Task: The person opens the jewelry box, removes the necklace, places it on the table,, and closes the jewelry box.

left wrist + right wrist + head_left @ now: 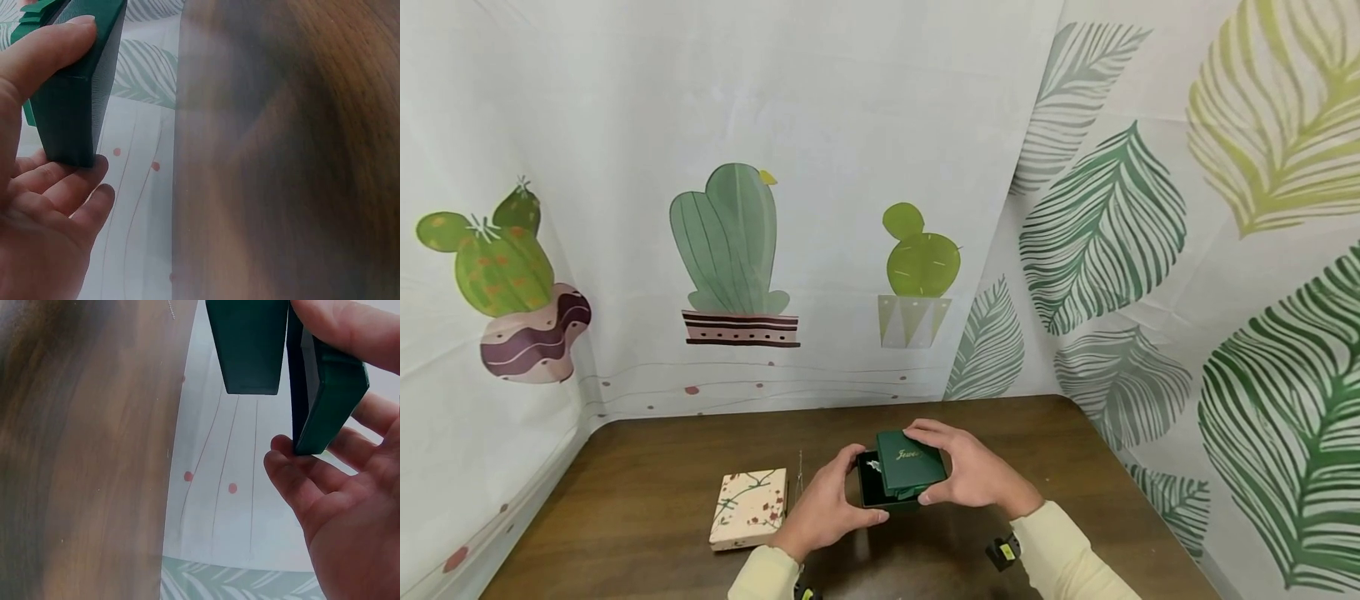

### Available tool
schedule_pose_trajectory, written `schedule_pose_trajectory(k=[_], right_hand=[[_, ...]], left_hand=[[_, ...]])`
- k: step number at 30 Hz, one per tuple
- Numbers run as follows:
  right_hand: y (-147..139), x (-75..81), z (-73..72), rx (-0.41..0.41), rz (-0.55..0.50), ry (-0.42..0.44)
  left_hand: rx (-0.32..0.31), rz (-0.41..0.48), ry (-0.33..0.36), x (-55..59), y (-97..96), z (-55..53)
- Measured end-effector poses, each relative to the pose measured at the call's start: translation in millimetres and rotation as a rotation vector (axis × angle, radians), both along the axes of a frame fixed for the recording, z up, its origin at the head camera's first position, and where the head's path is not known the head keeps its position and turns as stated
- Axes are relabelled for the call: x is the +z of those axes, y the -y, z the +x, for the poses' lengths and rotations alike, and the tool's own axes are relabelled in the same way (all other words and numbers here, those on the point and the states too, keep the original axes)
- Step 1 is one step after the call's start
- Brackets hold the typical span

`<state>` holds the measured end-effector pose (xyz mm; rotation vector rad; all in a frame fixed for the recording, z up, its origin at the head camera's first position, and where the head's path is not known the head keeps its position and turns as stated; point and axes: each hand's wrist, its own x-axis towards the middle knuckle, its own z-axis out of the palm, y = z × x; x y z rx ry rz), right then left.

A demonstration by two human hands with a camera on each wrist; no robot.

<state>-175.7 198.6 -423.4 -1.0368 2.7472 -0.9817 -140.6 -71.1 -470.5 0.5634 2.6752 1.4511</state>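
Note:
My left hand [827,508] grips the dark green jewelry box base [869,492] by its left side, thumb at the near side and fingers at the far side. A small silvery piece [873,465] shows on the black inside of the base. My right hand [973,471] holds the green lid [910,467], printed with gold lettering, between thumb and fingers. The lid sits shifted right and covers most of the base in the head view. In the right wrist view a gap opens between lid [337,394] and base [250,356]. Green ribbon [28,24] shows in the left wrist view.
A cream box [750,508] with a red floral print lies on the brown wooden table [662,475], left of my left hand. A thin silver chain [800,475] lies between that box and my hand. A patterned cloth [835,167] hangs behind the table.

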Motion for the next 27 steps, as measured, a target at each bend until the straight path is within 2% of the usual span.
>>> schedule_pose_trajectory(k=[8,12,27], right_hand=[[-5,1.3,-0.4,-0.02,-0.007,0.022],[-7,-0.1,-1.1,-0.021,-0.007,0.016],[-16,-3.9,-3.7,-0.015,-0.024,0.0]], left_hand=[[-0.015,0.0,0.042,-2.2,-1.1,0.5],[-0.031,0.004,0.048,-3.9,-2.4,0.6],[-0.018,-0.007,0.046,-3.6,-3.6,2.9]])
